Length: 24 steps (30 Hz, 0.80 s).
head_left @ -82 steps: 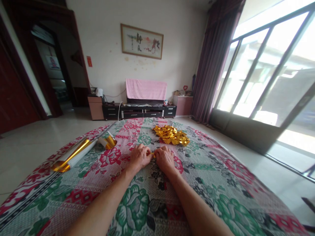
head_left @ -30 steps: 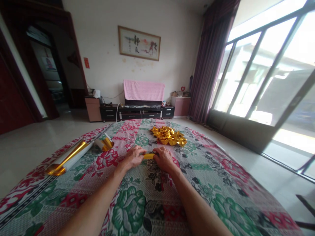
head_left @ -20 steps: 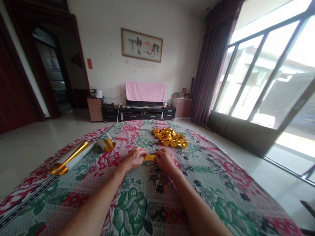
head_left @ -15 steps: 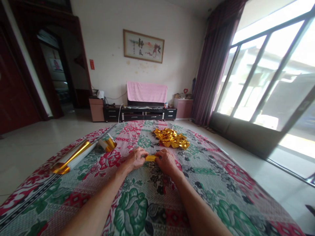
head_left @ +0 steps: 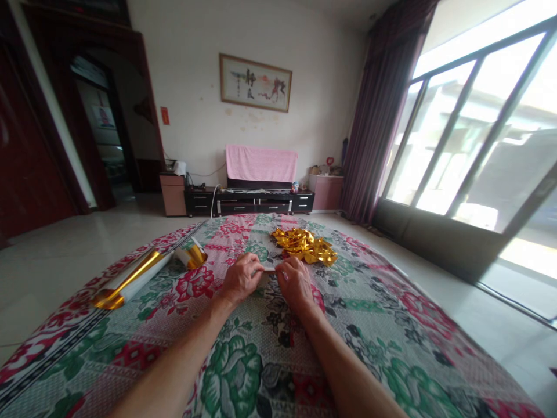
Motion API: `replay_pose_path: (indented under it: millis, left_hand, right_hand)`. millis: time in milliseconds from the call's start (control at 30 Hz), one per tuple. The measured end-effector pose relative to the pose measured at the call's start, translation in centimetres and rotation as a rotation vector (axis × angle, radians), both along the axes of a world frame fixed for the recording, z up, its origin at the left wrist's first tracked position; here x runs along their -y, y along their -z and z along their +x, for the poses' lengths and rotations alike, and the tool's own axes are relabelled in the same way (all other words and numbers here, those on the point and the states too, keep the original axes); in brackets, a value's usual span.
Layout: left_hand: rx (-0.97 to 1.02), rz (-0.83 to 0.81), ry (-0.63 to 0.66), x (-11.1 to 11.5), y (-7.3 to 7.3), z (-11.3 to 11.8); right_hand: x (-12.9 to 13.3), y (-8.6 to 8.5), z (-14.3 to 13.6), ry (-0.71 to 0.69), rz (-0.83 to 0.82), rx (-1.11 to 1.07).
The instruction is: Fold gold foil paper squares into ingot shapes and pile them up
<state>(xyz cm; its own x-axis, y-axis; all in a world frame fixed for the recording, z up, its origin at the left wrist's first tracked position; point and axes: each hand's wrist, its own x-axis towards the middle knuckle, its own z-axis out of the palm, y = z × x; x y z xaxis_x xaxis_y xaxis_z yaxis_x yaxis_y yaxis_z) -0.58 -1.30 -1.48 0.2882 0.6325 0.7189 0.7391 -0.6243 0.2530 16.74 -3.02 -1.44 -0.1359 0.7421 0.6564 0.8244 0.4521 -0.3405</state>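
Note:
A thin, pale-edged strip of gold paper (head_left: pixel 270 269) is stretched level between my two hands, just above the flowered cloth. My left hand (head_left: pixel 243 277) pinches its left end, and my right hand (head_left: pixel 296 280) grips the right end with bent fingers. Just beyond my right hand lies a heap of folded shiny gold paper pieces (head_left: pixel 304 245). To the left of my left hand rests a small curled gold and white sheet (head_left: pixel 192 254), beside a longer rolled gold and white sheet (head_left: pixel 130 278).
The flowered cloth (head_left: pixel 369 348) covers a round-edged surface. Beyond it, a low black cabinet (head_left: pixel 255 206) stands by the wall, with a pink cloth (head_left: pixel 261 164) draped above it. A purple curtain (head_left: pixel 374 116) and large windows are on the right.
Both hands have moved slightly away from me with the strip. Its broad yellow face showed before; now only a thin pale edge shows between the fingers.

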Motion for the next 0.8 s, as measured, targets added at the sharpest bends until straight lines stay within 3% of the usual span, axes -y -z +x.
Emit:
replay_pose_path:
  millis: [100,267,567,800]
  left_hand:
    - [-0.138,0.048,0.003,0.6,-0.5,-0.1]
    - [-0.287,-0.018,0.046,0.6,-0.2,-0.5]
    - [-0.218,-0.115,0.108,0.1,0.8,-0.6]
    - [-0.171,-0.121,0.125,-0.1,1.0,-0.6]
  right_hand:
    - [0.0,0.1,0.0,-0.012,-0.01,0.016]
    - [0.1,0.5,0.1,-0.034,-0.068,0.041]
    - [-0.5,1.6,0.3,0.08,-0.08,-0.096]
    - [-1.0,2.0,0.4,0.042,-0.124,-0.136]
